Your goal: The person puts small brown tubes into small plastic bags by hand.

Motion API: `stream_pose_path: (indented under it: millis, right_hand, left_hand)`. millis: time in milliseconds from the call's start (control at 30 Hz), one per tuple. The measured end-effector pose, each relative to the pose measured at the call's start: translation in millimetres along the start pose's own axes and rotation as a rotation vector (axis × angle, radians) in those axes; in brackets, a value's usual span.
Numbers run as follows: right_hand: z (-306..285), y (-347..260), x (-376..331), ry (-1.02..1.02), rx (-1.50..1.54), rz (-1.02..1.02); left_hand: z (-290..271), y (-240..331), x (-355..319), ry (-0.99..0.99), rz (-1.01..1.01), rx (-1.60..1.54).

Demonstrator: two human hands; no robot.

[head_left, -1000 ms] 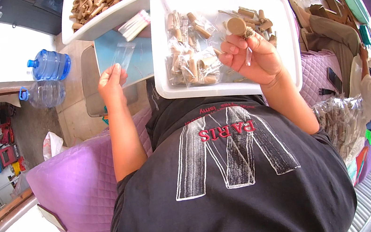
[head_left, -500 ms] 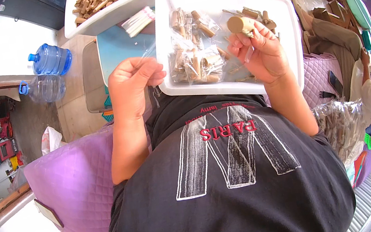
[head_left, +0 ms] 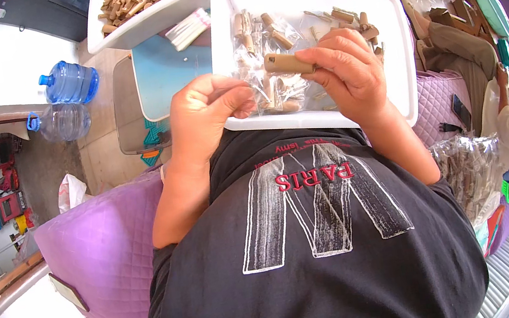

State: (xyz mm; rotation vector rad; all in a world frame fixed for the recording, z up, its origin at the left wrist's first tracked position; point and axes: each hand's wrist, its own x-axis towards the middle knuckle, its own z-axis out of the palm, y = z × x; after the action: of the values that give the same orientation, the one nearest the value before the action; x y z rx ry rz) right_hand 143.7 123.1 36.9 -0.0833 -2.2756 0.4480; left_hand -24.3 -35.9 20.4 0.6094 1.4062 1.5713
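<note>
My right hand (head_left: 350, 74) grips a short brown tube (head_left: 285, 63) between thumb and fingers. The tube lies nearly level over a white plastic tub (head_left: 397, 83), and a small dark notch shows near its left end. Close by on the left, my left hand (head_left: 211, 103) is closed in a pinch at the tub's left rim. Clear plastic film is at its fingertips, hard to tell from the bags behind. Below the hands, clear bags (head_left: 278, 97) with brown tubes inside fill the tub's left part. More brown pieces (head_left: 345, 16) lie at its far right.
A second white tub (head_left: 151, 24) full of loose brown pieces stands at the far left. A bundle of thin white sticks (head_left: 189, 30) rests on a blue surface (head_left: 171, 73). Water bottles (head_left: 71, 82) stand on the floor. Another person's legs (head_left: 460, 49) are at the right.
My right hand has turned the tube from end-on to sideways and brought it left. My left hand has moved right, toward the tube and over the tub's rim.
</note>
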Motion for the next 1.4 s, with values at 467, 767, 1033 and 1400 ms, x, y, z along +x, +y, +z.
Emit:
stream_pose_path:
  millis: [467, 767, 1033, 1400]
  right_hand:
    - [5.7, 0.1, -8.1, -0.204, 0.567, 0.444]
    - [8.1, 4.0, -4.2, -0.229, 0.422, 0.344]
    - [14.1, 4.2, -11.7, 0.018, 0.771, 0.750]
    - [9.7, -4.9, 1.6, -0.067, 0.259, 0.290]
  left_hand:
    - [20.0, 6.9, 11.1, -0.229, -0.153, 0.078]
    - [24.0, -2.1, 11.3, -0.202, -0.193, -0.042]
    - [24.8, -7.9, 14.4, -0.214, -0.159, -0.137]
    - [29.4, -3.4, 9.5, -0.251, -0.234, -0.170]
